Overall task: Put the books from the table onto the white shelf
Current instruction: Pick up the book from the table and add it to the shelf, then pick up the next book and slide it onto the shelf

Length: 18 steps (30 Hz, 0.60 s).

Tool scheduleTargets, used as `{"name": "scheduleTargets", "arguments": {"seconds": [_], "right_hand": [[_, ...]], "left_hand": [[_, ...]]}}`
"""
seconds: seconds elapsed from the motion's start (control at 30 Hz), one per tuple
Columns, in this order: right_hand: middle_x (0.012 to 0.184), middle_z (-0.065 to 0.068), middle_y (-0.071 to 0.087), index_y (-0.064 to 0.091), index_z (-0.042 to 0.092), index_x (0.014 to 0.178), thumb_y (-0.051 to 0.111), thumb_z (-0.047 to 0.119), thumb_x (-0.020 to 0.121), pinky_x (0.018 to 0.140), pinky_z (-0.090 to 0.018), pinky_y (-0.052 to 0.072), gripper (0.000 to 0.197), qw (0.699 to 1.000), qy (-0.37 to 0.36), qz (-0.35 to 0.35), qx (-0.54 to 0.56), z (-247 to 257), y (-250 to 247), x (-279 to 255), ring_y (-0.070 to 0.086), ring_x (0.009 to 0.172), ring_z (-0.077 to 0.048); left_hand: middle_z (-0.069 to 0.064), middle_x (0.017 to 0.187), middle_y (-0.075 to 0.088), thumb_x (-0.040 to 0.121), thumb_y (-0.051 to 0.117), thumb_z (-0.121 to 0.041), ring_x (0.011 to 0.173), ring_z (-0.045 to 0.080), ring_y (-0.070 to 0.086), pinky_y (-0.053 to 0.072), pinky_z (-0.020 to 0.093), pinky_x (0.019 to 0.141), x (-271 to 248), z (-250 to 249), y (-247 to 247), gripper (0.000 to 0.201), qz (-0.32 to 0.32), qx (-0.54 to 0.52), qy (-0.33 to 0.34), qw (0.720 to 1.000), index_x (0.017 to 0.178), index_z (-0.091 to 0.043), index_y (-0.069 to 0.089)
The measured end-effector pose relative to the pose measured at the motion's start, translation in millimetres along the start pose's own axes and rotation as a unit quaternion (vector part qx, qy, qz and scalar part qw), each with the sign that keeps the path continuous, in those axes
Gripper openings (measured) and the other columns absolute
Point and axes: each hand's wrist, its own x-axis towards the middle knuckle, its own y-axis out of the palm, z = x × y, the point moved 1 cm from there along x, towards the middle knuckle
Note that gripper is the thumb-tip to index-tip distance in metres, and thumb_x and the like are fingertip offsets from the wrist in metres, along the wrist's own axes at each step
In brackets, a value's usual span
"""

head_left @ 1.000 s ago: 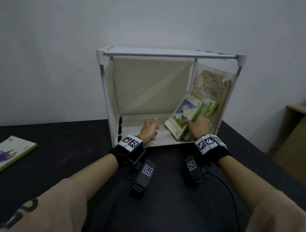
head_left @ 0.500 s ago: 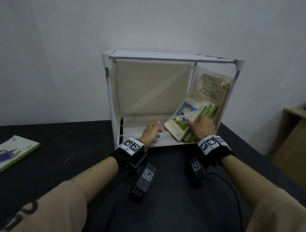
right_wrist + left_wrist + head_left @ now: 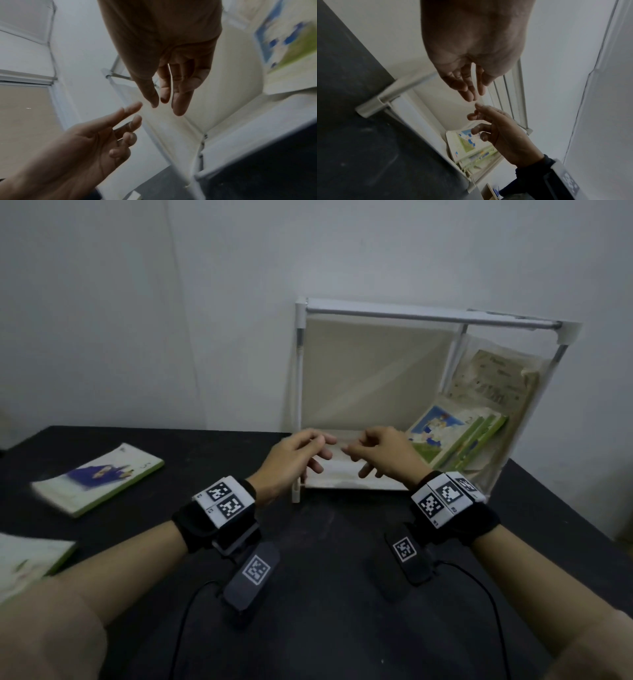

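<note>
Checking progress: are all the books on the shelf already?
No, two books lie on the table at the left, outside the shelf.

Black table [image 3: 325, 542] carries the white shelf [image 3: 428, 316] at 1 o'clock, against the wall. Two green-edged books lie flat on the table: one [image 3: 97, 477] at 10 o'clock, another [image 3: 30, 559] at 9, cut off by the frame. On the shelf floor, right end: leaning books [image 3: 455, 436].

Books [image 3: 445, 436] leaning in shelf [image 3: 428, 316] at right; two books [image 3: 96, 477] on table [image 3: 325, 628] at left.
</note>
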Motion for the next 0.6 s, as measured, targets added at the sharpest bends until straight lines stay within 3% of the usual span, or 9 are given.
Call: {"name": "scheduleTargets", "arguments": {"seconds": [0.13, 0.23, 0.33, 0.5, 0.6], "right_hand": [[0.068, -0.001, 0.065, 0.053, 0.016, 0.068, 0.069, 0.031, 0.082, 0.035, -0.015, 0.035, 0.026, 0.999, -0.025, 0.035, 0.005, 17.6, -9.5, -18.2, 0.063, 0.046, -0.013], [0.063, -0.002, 0.061, 0.055, 0.011, 0.072, 0.069, 0.026, 0.083, 0.033, -0.013, 0.034, 0.024, 0.998, -0.043, 0.043, 0.029, 28.4, -20.5, -24.0, 0.056, 0.036, -0.002], [0.065, -0.003, 0.060, 0.056, 0.010, 0.071, 0.069, 0.025, 0.083, 0.037, -0.013, 0.040, 0.023, 0.996, -0.051, 0.050, 0.048, 31.2, -25.8, -22.5, 0.055, 0.037, 0.002], [0.072, 0.001, 0.067, 0.059, 0.015, 0.077, 0.069, 0.036, 0.081, 0.038, -0.015, 0.038, 0.024, 0.998, -0.015, 0.056, 0.002, 19.0, -22.9, -24.0, 0.061, 0.044, -0.008], [0.074, 0.000, 0.067, 0.058, 0.014, 0.079, 0.068, 0.033, 0.082, 0.034, -0.013, 0.036, 0.022, 0.997, 0.001, 0.079, 0.012, 12.6, -15.9, -27.6, 0.060, 0.042, -0.007]], "left_hand": [[-0.005, 0.083, 0.065, 0.098, 0.043, -0.023, 0.052, -0.001, 0.056, 0.036, 0.011, 0.047, -9.7, -10.6, -7.5, 0.022, 0.008, 0.000, 0.005, 1.000, 0.103, -0.023, 0.064], [-0.004, 0.083, 0.066, 0.097, 0.043, -0.025, 0.053, 0.001, 0.055, 0.036, 0.014, 0.048, -11.4, -15.8, -9.4, 0.023, 0.021, 0.001, 0.005, 1.000, 0.105, -0.024, 0.064], [-0.004, 0.082, 0.064, 0.098, 0.042, -0.025, 0.050, -0.001, 0.053, 0.035, 0.012, 0.046, -13.0, -17.0, -7.2, 0.024, 0.020, -0.010, -0.006, 1.000, 0.110, -0.020, 0.063], [-0.004, 0.083, 0.065, 0.098, 0.042, -0.027, 0.055, 0.003, 0.054, 0.035, 0.014, 0.048, -19.5, -6.4, 1.4, 0.023, 0.037, 0.000, -0.044, 0.998, 0.106, -0.026, 0.063], [-0.004, 0.085, 0.065, 0.098, 0.042, -0.025, 0.062, 0.006, 0.055, 0.037, 0.017, 0.053, -24.7, -0.4, 4.5, 0.022, 0.038, -0.003, -0.066, 0.997, 0.101, -0.028, 0.063]]}}
